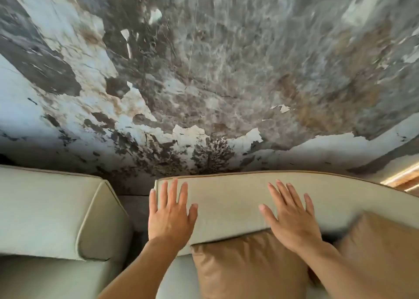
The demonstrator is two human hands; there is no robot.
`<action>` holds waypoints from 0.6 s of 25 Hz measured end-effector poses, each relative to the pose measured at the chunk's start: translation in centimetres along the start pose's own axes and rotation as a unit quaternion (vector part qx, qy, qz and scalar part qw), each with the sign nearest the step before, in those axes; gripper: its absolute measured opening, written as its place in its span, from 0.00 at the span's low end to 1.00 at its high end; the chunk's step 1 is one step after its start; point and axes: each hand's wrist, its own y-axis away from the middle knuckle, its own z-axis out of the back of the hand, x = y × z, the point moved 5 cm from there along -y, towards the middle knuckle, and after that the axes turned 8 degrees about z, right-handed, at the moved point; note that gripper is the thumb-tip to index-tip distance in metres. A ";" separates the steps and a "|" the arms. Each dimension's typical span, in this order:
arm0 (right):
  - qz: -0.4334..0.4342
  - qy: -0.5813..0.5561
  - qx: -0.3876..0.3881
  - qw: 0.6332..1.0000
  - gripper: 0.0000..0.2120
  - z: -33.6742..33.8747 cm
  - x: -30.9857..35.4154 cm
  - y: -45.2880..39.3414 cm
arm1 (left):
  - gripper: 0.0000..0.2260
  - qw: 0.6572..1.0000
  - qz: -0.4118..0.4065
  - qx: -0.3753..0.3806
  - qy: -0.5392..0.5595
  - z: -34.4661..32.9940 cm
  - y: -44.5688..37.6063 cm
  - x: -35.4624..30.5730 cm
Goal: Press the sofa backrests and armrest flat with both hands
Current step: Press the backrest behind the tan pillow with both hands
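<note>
A pale beige backrest cushion (229, 199) with tan piping runs across the middle and right of the head view. My left hand (170, 217) lies flat, fingers spread, on its left end. My right hand (292, 219) lies flat, fingers spread, on its top surface further right. A second beige backrest cushion (49, 210) sits to the left, apart from the first by a dark gap. Neither hand holds anything.
A tan leather throw pillow (247, 267) leans against the backrest between my forearms, and another tan pillow (381, 248) sits at the right. A grey and white marbled wall (204, 72) rises right behind the sofa. The beige seat (45, 278) shows at lower left.
</note>
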 end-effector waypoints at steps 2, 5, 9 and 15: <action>0.008 -0.008 -0.004 1.000 0.42 -2.9 -2.2 -2.0 | 0.31 0.999 0.011 -0.050 0.013 -2.0 -1.6 -0.4; 0.022 -0.028 -0.031 0.999 0.39 -6.5 -4.8 -6.0 | 0.31 0.995 0.038 -0.089 0.010 -4.8 -3.4 -1.0; 0.056 -0.045 -0.109 0.992 0.36 -9.8 -6.6 -8.3 | 0.29 0.982 0.056 -0.179 -0.015 -6.3 -3.3 -1.8; 0.063 -0.034 -0.271 0.960 0.29 -12.2 -6.5 -8.6 | 0.28 0.962 0.061 -0.265 -0.022 -7.0 -3.7 -1.9</action>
